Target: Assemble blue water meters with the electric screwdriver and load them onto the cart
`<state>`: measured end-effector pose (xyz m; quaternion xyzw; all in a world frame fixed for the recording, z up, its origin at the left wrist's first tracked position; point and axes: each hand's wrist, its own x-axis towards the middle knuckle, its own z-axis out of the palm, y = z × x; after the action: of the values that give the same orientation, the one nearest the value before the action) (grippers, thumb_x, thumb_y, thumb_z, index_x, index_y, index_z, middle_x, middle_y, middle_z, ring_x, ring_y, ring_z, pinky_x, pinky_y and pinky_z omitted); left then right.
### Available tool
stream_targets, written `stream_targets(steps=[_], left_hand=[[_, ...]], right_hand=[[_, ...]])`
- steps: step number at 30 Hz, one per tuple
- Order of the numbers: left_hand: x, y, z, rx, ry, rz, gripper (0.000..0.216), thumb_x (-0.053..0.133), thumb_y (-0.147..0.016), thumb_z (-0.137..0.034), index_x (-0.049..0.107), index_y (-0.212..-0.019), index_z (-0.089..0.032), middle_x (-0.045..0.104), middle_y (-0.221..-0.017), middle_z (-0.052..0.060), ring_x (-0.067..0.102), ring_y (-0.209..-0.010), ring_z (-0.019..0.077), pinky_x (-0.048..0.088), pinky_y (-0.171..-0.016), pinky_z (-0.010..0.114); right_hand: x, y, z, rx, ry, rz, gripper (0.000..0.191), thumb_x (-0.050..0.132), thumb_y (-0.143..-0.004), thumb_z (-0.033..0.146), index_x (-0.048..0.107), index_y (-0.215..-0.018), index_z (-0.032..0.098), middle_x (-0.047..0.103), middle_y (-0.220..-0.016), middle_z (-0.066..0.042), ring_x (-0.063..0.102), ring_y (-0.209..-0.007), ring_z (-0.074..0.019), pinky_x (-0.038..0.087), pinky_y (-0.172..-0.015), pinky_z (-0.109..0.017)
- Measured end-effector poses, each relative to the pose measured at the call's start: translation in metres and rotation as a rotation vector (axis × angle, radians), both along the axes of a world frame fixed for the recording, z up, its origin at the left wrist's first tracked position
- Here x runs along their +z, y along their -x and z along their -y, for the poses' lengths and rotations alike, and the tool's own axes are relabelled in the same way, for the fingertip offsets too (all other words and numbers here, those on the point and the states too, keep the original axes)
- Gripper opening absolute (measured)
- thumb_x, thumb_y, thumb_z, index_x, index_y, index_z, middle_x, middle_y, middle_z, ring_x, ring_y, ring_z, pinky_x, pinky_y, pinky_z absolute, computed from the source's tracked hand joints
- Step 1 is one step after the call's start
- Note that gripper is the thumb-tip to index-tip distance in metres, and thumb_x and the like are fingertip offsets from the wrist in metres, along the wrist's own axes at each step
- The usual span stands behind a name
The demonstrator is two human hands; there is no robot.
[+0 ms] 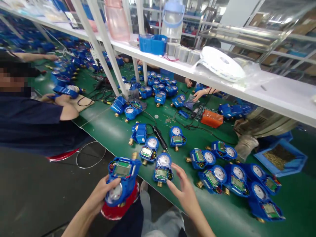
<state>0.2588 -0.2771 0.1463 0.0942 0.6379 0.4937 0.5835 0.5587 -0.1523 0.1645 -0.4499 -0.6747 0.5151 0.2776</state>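
Observation:
My left hand is closed around a blue water meter, held in the air off the table's front edge. Its round dial, small display and circuit board face up, and a brass fitting sticks out at the top. My right hand has thumb and fingers spread at the right side of another water meter, which lies at the table edge; whether the fingertips touch it I cannot tell. Just behind are a third meter and a black electric screwdriver with its tip toward that middle meter.
Several open meters lie on the green table to the right. A blue bin holds small brass-coloured parts. An orange box and cables lie farther back. A white shelf crosses above. A co-worker sits at left; another person's hand reaches in opposite.

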Motion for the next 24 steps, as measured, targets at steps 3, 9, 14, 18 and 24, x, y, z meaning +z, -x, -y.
stream_targets(steps=[3, 9, 14, 18, 24], left_hand=[[-0.038, 0.049, 0.001, 0.195, 0.06, -0.008, 0.042, 0.08, -0.071, -0.03, 0.062, -0.105, -0.014, 0.075, -0.087, 0.008, 0.071, -0.07, 0.0208, 0.059, -0.068, 0.031], [-0.097, 0.082, -0.025, 0.289, 0.115, 0.018, 0.033, 0.076, -0.075, -0.031, 0.064, -0.102, -0.016, 0.075, -0.084, 0.007, 0.072, -0.07, 0.0208, 0.06, -0.068, 0.031], [-0.119, 0.07, -0.045, 0.247, 0.14, 0.045, 0.045, 0.083, -0.067, -0.032, 0.063, -0.103, -0.013, 0.075, -0.088, 0.009, 0.073, -0.073, 0.023, 0.06, -0.069, 0.033], [-0.13, 0.062, -0.064, 0.212, 0.163, 0.008, 0.054, 0.085, -0.066, -0.034, 0.06, -0.108, -0.011, 0.075, -0.09, 0.01, 0.072, -0.077, 0.0233, 0.059, -0.073, 0.034], [-0.138, 0.071, -0.101, 0.144, 0.181, -0.092, 0.037, 0.07, -0.083, -0.032, 0.059, -0.112, -0.011, 0.071, -0.098, 0.007, 0.069, -0.081, 0.017, 0.058, -0.078, 0.036]], right_hand=[[-0.012, 0.038, -0.023, -0.033, 0.058, -0.057, 0.036, 0.058, -0.087, 0.038, 0.058, -0.119, 0.02, 0.058, -0.132, -0.012, 0.053, -0.126, -0.0247, 0.04, -0.111, -0.045], [-0.009, 0.102, -0.085, 0.04, 0.034, 0.032, 0.032, 0.055, -0.087, 0.036, 0.061, -0.112, 0.016, 0.067, -0.119, -0.013, 0.063, -0.112, -0.0223, 0.048, -0.102, -0.041], [-0.034, 0.153, -0.134, 0.22, -0.028, 0.189, 0.025, 0.052, -0.09, 0.029, 0.066, -0.105, 0.015, 0.07, -0.112, -0.01, 0.065, -0.105, -0.0198, 0.048, -0.098, -0.036], [-0.066, 0.196, -0.166, 0.373, -0.109, 0.348, 0.016, 0.062, -0.086, 0.023, 0.071, -0.096, 0.016, 0.071, -0.105, -0.008, 0.063, -0.103, -0.0218, 0.043, -0.098, -0.038], [-0.085, 0.242, -0.185, 0.479, -0.201, 0.459, 0.021, 0.053, -0.093, 0.023, 0.073, -0.097, 0.02, 0.065, -0.116, -0.007, 0.054, -0.116, -0.0222, 0.035, -0.102, -0.042]])
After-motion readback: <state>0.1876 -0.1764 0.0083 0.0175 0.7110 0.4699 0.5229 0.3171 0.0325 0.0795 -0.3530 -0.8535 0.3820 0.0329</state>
